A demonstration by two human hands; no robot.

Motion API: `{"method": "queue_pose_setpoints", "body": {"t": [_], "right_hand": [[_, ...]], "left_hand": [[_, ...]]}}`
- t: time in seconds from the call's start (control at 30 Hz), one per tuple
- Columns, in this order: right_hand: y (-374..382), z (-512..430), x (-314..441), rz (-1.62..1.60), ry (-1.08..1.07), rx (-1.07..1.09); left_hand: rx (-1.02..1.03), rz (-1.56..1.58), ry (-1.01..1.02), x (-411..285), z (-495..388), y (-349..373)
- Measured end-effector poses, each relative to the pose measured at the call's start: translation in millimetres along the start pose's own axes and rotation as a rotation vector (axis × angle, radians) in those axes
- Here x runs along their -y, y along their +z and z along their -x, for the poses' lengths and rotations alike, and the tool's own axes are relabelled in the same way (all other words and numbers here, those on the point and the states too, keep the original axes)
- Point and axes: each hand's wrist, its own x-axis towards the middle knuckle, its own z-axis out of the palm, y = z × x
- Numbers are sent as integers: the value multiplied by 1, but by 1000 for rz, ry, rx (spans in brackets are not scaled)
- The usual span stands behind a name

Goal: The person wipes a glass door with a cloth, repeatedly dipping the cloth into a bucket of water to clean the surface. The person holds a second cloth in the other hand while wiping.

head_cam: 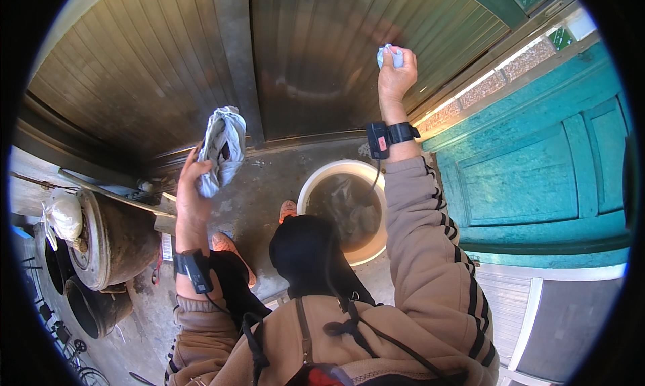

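My left hand [194,184] holds a bunched, pale grey cloth [224,151] by its near side, dark stains showing in its folds. The cloth hangs in front of a ribbed metal door panel [166,58]. Raised higher, my right hand [398,76] grips a small wad of light blue cloth or paper [392,57] near the right-hand ribbed panel [322,73]; whether the wad touches the panel I cannot tell. Below and between my arms stands a round white basin [307,192] of murky brown water, with a cloth-like thing [347,204] under the surface.
At the left stand a large lidded barrel [121,235] with a white plastic bag [64,217] on top, and a dark bucket [93,305]. A turquoise wooden door [524,179] is at the right. My feet in orange shoes [234,252] are beside the basin on the concrete floor [267,184].
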Motion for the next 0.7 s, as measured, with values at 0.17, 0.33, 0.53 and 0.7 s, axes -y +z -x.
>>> {"method": "queue_pose_setpoints", "body": {"t": [0.17, 0.33, 0.53, 0.7], "right_hand": [[3, 53, -21, 160, 63, 78], [-7, 73, -22, 206, 175, 269], [11, 38, 17, -39, -19, 87], [25, 83, 0, 133, 54, 86]], "left_hand": [[-35, 5, 3, 2, -1, -2], [2, 26, -15, 1, -2, -5], [-10, 19, 7, 1, 0, -4], [-16, 6, 26, -1, 1, -6]]}}
